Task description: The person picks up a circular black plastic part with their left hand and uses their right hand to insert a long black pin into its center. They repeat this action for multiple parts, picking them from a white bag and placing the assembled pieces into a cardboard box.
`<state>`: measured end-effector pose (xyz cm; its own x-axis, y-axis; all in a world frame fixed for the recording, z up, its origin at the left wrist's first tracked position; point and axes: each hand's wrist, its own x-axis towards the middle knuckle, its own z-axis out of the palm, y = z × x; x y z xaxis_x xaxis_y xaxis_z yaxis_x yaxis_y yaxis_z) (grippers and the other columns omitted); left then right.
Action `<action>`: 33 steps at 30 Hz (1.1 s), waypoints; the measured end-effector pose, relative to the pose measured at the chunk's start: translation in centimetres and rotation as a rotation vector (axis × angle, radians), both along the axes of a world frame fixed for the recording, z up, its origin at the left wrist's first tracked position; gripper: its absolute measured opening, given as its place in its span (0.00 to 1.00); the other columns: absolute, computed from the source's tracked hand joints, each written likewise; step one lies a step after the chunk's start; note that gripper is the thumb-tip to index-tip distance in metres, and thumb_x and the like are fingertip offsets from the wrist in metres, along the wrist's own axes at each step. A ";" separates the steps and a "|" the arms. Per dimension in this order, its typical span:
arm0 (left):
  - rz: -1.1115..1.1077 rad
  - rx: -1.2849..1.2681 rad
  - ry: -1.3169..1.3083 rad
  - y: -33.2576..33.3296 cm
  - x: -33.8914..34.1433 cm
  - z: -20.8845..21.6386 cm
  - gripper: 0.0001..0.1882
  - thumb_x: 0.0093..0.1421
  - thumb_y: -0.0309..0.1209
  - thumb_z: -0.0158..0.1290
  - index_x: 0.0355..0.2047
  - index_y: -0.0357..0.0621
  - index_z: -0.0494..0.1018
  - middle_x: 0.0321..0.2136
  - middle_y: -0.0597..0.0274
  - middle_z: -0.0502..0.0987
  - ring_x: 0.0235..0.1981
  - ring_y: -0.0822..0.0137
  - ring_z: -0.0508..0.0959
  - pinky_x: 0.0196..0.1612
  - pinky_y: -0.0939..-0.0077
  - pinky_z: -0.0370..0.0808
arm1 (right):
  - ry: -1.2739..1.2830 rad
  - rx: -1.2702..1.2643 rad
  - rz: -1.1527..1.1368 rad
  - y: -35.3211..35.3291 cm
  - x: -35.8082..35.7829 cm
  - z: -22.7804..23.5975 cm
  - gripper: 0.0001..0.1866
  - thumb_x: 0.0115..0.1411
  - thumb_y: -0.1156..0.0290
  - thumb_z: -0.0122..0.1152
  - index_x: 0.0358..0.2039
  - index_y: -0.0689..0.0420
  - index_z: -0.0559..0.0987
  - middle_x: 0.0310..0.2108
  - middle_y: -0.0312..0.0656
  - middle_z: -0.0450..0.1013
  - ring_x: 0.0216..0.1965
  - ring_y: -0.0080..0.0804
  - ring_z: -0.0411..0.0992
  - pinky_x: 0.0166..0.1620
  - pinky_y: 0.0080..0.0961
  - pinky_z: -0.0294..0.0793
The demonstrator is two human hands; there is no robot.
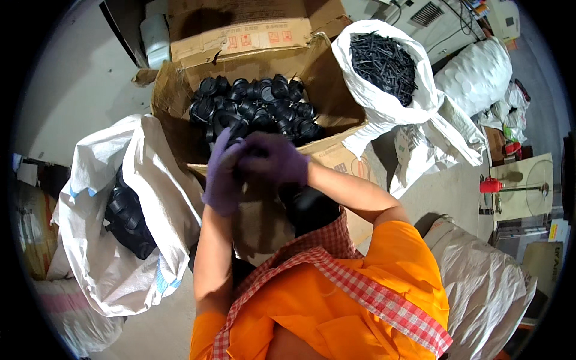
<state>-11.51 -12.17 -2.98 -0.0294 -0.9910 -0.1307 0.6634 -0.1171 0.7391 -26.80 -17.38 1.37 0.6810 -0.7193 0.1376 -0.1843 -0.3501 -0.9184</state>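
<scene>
Purple gloves (224, 195) on both hands. Left hand (223, 171): at the near edge of the box, back of the hand to the left, at least one finger raised, the others partly hidden. Right hand (277, 157): fingers bent inward, meeting the left hand. The two touch; cannot tell whether either grips anything, as the right hand covers the space between.

Box (331, 93): cardboard, open, flaps spread, directly in front of the person. Parts (264, 105): black, round, cap-like, heaped inside the box, just beyond the hands; nearest ones border the raised fingers.

Left sack (159, 201): white, woven, mouth open, beside the box. Black pieces (128, 216) inside, bulkier in look, partly shaded.

Right sack (363, 117): white, rim rolled outward, beside the box's right wall. Thin black rods (384, 66) fill it, lying in all directions.

Clothing: orange shirt (408, 258), red-and-white checked apron (384, 294). Forearms bare between sleeves and gloves.

Farther right: bulging white bag (477, 75); lower right, pale wrinkled sack (480, 288).
</scene>
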 end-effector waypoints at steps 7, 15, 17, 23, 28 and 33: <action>-0.377 0.092 -0.262 3.0 1.4 1.6 0.28 0.50 0.25 0.43 0.54 0.32 0.66 0.38 0.63 0.74 0.34 0.73 0.73 0.36 0.86 0.69 | 0.194 -0.996 0.093 -1.3 -2.8 -0.8 0.23 0.45 0.67 0.64 0.44 0.52 0.75 0.49 0.45 0.67 0.56 0.38 0.63 0.56 0.32 0.64; -0.172 -0.095 -0.431 3.7 0.1 0.1 0.19 0.52 0.23 0.48 0.46 0.37 0.73 0.36 0.61 0.76 0.38 0.73 0.74 0.41 0.80 0.71 | 0.455 -0.828 0.198 -0.6 -2.5 0.4 0.09 0.44 0.65 0.60 0.26 0.53 0.79 0.28 0.38 0.75 0.38 0.38 0.73 0.50 0.34 0.67; -0.113 -0.132 -0.595 3.5 -0.1 -1.2 0.19 0.53 0.22 0.48 0.47 0.38 0.72 0.37 0.60 0.77 0.39 0.72 0.75 0.43 0.78 0.72 | 0.463 -0.908 0.126 -0.4 -1.8 0.5 0.07 0.45 0.66 0.59 0.25 0.53 0.79 0.25 0.38 0.75 0.34 0.39 0.74 0.46 0.34 0.69; -0.108 -0.382 -1.391 3.7 -0.1 1.8 0.18 0.53 0.20 0.47 0.45 0.38 0.72 0.34 0.62 0.78 0.35 0.68 0.77 0.40 0.76 0.74 | 0.962 0.193 0.550 -2.0 -1.0 2.0 0.10 0.47 0.64 0.64 0.26 0.58 0.79 0.23 0.45 0.74 0.26 0.37 0.73 0.32 0.31 0.71; 0.058 -0.328 -0.487 3.5 3.0 0.7 0.14 0.51 0.23 0.50 0.40 0.36 0.73 0.34 0.55 0.77 0.38 0.63 0.76 0.46 0.72 0.71 | 0.011 0.863 0.583 -3.4 -2.2 3.2 0.12 0.57 0.66 0.59 0.29 0.64 0.76 0.28 0.44 0.74 0.31 0.32 0.72 0.37 0.29 0.72; 0.177 -0.317 -0.472 2.8 0.4 0.7 0.19 0.55 0.24 0.48 0.49 0.35 0.67 0.51 0.56 0.68 0.53 0.64 0.68 0.58 0.71 0.61 | -0.714 0.980 0.069 -2.0 2.4 -0.6 0.13 0.61 0.64 0.54 0.31 0.62 0.73 0.32 0.45 0.73 0.35 0.34 0.71 0.41 0.29 0.72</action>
